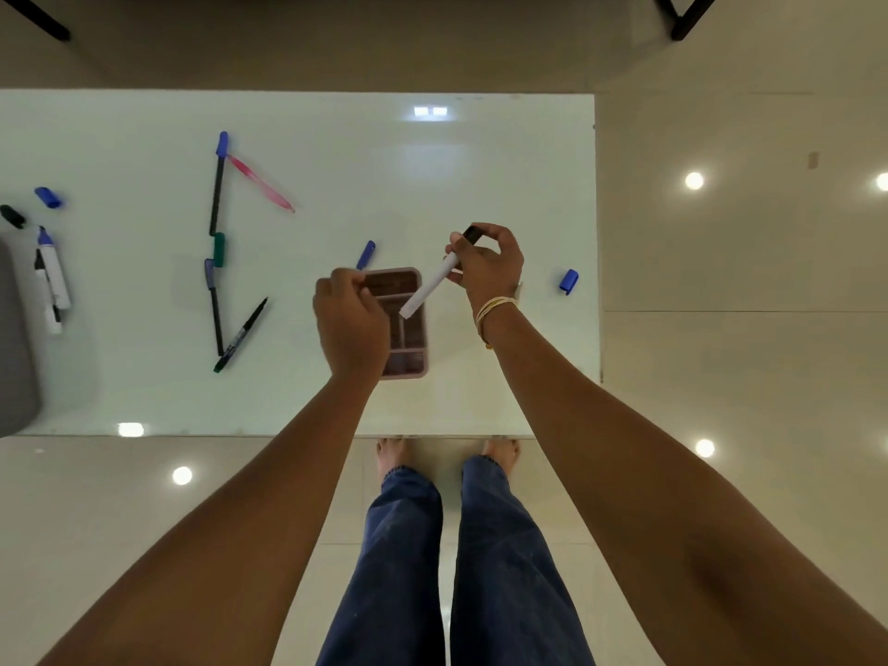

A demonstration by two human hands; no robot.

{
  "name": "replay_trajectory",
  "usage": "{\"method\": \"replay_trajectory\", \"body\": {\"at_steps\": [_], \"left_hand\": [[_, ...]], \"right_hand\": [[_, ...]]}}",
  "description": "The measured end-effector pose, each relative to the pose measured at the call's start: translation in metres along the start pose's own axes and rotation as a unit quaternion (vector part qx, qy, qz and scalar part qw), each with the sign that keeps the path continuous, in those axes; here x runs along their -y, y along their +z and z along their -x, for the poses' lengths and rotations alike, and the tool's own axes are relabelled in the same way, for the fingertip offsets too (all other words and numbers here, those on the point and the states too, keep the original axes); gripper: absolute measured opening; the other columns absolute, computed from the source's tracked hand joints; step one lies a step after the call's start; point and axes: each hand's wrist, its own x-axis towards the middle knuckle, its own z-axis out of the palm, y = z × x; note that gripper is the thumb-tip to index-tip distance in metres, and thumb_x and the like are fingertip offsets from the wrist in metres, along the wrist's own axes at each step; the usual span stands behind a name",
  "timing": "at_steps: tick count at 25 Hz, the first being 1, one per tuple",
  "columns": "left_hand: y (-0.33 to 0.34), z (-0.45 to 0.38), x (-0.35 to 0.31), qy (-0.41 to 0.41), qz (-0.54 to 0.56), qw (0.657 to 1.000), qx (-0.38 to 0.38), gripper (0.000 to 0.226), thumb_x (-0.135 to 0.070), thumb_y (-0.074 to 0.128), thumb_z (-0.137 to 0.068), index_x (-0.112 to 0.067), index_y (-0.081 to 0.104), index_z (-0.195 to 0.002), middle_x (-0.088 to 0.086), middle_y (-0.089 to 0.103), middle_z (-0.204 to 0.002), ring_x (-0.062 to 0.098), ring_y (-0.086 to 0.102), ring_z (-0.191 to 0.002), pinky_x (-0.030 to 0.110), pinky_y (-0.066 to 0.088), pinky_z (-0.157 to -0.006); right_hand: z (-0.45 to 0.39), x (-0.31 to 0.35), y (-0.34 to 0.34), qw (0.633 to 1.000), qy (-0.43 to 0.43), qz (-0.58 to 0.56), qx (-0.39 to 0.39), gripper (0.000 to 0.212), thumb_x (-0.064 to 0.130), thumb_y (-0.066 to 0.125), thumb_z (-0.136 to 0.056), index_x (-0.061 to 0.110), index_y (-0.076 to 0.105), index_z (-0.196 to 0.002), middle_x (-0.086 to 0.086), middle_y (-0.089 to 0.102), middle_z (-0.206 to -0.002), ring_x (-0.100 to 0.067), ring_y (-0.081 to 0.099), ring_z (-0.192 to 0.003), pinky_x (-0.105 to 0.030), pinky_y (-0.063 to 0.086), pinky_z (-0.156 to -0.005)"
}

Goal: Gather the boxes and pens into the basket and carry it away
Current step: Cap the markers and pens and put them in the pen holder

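Note:
A pink compartmented basket (417,362) stands on the white table (480,185) near its front edge. My right hand (490,266) grips a white marker with a black cap (430,288) and holds it slanted, its lower end over the basket. My left hand (351,319) hovers over the basket's left side with fingers curled, and a blue-capped pen (366,253) sticks out past its fingertips, apparently pinched. Further left lie a black pen with a blue cap (217,194), a pink pen (262,184), a green-capped pen (218,249) and a black marker (241,335).
A loose blue cap (569,281) lies right of the basket. At the table's left edge are two white markers (53,281), a blue cap (48,197), a black cap (12,216) and a grey object (14,338). The table's right edge is close to the basket.

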Motion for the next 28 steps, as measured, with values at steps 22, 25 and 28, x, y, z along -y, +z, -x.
{"method": "replay_trajectory", "body": {"at_steps": [22, 25, 28], "left_hand": [[-0.023, -0.001, 0.047, -0.082, 0.091, 0.964, 0.235, 0.045, -0.029, 0.05, -0.098, -0.012, 0.044, -0.14, 0.008, 0.06, -0.128, 0.015, 0.057, -0.104, 0.025, 0.044, -0.089], [-0.025, 0.031, 0.048, -0.008, 0.024, 0.992, 0.126, 0.05, -0.027, 0.051, -0.097, -0.008, 0.037, -0.141, 0.014, 0.052, -0.132, 0.026, 0.055, -0.117, 0.033, 0.048, -0.089], [-0.017, 0.073, 0.044, 0.135, -0.096, 0.986, 0.027, 0.047, -0.017, 0.054, -0.089, -0.006, 0.045, -0.134, 0.015, 0.055, -0.118, 0.025, 0.056, -0.099, 0.032, 0.051, -0.078]], "right_hand": [[0.046, -0.047, 0.027, 0.916, -0.276, 0.275, -0.091, 0.033, 0.026, 0.042, -0.1, 0.013, 0.067, -0.116, -0.001, 0.071, -0.112, -0.014, 0.065, -0.104, -0.022, 0.049, -0.093], [0.045, -0.054, 0.006, 0.923, -0.275, 0.236, -0.13, 0.033, 0.022, 0.04, -0.101, 0.009, 0.063, -0.12, -0.004, 0.068, -0.118, -0.016, 0.062, -0.111, -0.019, 0.045, -0.097], [0.054, -0.068, -0.035, 0.913, -0.295, 0.249, -0.132, 0.029, 0.016, 0.042, -0.098, 0.006, 0.064, -0.115, -0.007, 0.067, -0.111, -0.019, 0.062, -0.106, -0.018, 0.042, -0.093]]}}
